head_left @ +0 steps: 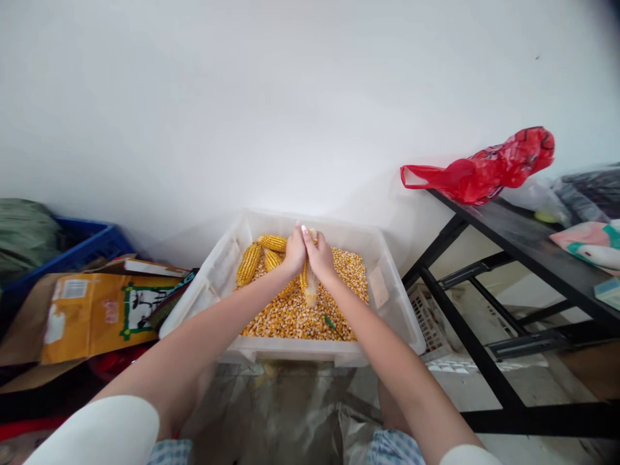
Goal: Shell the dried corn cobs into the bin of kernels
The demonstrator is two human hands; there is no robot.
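- The pale corn cob [310,294] has its long axis running away from the person, nearly straight up the view; its lower, stripped-looking end points back toward the person.
- A strip of yellow kernels shows along its left side; I cannot tell whether that belongs to the same cob or to a 2nd.
- The cob sits between the 2 palms, its lower part sticking out below them, above the loose kernels [290,326] in the white bin [300,347].
- The left hand [294,250] and right hand [318,254] press close together around the cob, fingers drawn in with only a narrow gap; the fingertips meet or nearly meet at the top. Exact finger contact on the inner side is hidden.
- At least 3 yellow cobs [248,263] lie in the bin, left of the hands.
- A green-handled tool [333,325] lies on the kernels, nearer the person.
- To the right, a red plastic bag [504,166] lies on a black table [537,248].
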